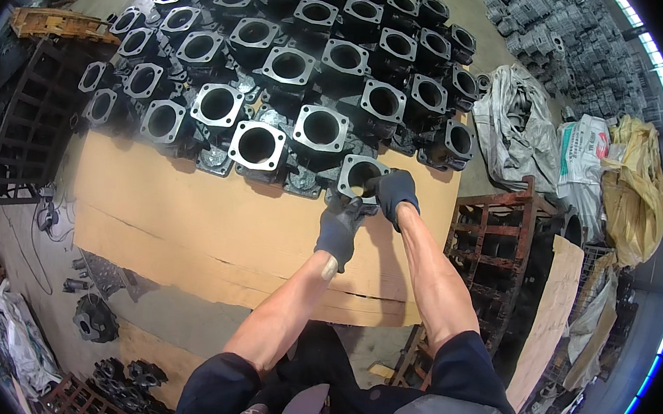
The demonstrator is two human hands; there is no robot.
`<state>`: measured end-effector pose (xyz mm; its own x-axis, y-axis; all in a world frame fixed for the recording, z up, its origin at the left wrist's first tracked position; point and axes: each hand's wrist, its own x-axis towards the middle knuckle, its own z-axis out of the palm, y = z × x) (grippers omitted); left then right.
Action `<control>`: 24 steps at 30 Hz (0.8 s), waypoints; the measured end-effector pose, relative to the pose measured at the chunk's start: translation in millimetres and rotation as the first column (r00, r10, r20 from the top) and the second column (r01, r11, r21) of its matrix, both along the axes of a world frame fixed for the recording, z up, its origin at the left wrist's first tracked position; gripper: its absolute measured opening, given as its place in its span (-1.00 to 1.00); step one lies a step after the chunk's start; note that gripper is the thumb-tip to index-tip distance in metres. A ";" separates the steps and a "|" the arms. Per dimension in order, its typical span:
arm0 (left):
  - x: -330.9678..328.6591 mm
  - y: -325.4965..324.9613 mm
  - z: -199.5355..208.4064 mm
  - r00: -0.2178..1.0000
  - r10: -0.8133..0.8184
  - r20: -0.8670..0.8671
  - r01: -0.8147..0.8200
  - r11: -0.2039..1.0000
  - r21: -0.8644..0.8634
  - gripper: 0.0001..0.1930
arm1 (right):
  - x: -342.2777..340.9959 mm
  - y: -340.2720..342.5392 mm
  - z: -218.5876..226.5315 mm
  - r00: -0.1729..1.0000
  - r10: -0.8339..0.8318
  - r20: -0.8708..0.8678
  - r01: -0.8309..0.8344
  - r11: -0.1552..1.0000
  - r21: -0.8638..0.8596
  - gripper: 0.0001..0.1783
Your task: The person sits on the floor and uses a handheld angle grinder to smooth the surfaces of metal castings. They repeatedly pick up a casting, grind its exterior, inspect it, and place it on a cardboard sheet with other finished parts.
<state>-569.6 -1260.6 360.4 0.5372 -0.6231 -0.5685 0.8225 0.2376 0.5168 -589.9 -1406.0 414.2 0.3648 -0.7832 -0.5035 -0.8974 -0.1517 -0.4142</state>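
Observation:
A black metal casting [354, 170] with a bright square flange and a round bore stands at the near right edge of a group of similar castings, on tan cardboard [187, 217]. My right hand [397, 193], in a dark glove, grips its right side, the fingers reaching over the rim toward the bore. At the near side, my left hand [339, 230], gloved too, is closed on the casting's lower edge; its fingertips are partly hidden. Just beyond are another casting [300, 130] and, further left, one more [234, 150], both with their bores facing up.
A rusty metal rack [522, 233] stands close on the right, with a cardboard strip [548, 320] beside it. White sacks [584, 155] and a yellowish bag [636, 188] lie beyond. At left are a dark grid frame [32, 122] and a loose casting [96, 318] on the floor.

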 end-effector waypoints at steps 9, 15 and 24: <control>1.0 0.9 -7.0 0.996 0.067 -0.058 -0.073 0.993 -0.096 -0.75 | 4.2 1.5 4.9 0.999 0.005 0.033 -0.005 1.000 -0.008 -0.58; -1.0 7.1 -5.1 0.991 -0.094 0.092 0.094 0.996 0.010 -0.68 | -17.0 -1.7 -19.7 0.999 0.017 0.048 -0.015 0.999 -0.032 -0.54; 38.8 77.5 3.8 0.973 -0.145 0.177 0.135 0.989 0.065 -0.50 | -42.4 36.9 -16.6 0.907 -0.147 0.395 0.150 0.988 0.022 -0.36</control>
<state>-530.8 -1183.1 364.2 0.5437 -0.6717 -0.5032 0.7372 0.0958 0.6688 -632.3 -1369.1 397.6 0.4115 -0.8474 -0.3355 -0.6735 -0.0347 -0.7384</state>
